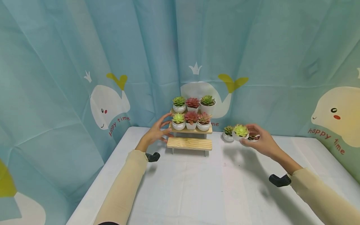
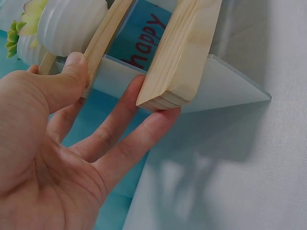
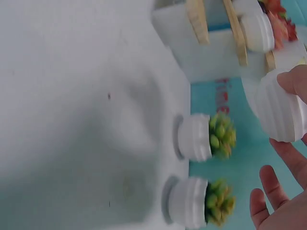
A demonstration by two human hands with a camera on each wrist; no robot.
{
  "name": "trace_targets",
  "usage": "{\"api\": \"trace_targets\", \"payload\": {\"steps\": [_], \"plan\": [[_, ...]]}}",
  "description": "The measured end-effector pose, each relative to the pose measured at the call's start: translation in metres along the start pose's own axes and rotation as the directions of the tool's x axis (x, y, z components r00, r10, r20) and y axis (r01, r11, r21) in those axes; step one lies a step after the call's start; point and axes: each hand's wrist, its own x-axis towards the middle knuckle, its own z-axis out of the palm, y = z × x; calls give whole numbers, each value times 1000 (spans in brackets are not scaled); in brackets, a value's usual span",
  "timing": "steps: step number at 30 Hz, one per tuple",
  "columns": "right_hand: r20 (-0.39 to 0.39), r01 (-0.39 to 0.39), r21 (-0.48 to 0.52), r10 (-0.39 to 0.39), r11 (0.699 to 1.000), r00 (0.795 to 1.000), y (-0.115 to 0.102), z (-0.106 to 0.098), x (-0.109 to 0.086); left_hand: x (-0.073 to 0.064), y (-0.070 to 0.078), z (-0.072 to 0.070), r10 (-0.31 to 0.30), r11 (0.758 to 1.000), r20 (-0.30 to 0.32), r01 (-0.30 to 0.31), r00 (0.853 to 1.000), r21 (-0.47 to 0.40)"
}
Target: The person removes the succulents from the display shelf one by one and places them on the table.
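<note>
My right hand (image 1: 263, 141) pinches the white pot of a yellow-green succulent (image 1: 240, 131) between thumb and fingers, holding it above the table. In the right wrist view its ribbed white pot (image 3: 278, 108) is tilted. My left hand (image 1: 153, 133) is at the left side of a three-tier wooden plant stand (image 1: 189, 143). Seen from the left wrist, the thumb lies against the end of the middle plank and two spread, fairly straight fingers touch the end of the lowest plank (image 2: 177, 52). Green and reddish potted succulents (image 1: 191, 118) fill the upper two tiers; the lowest tier is bare.
Two white pots with green succulents, a nearer one (image 3: 188, 201) and one closer to the stand (image 3: 194, 137), stand on the white-covered table (image 1: 197, 187). A blue curtain (image 1: 157, 47) with whale prints hangs directly behind the table.
</note>
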Motion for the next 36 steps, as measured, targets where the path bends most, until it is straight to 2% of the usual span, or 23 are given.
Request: {"api": "trace_targets", "payload": {"steps": [18,36], "plan": [[-96,-82,-30,79,996,992,32,-42,-11,1,0,-2,6,1000,-2,-6,1000,12],[-123,-149,10,149,989,981,59,-49,-16,-1,3,1,1,1000,-8,-1,1000,8]]}}
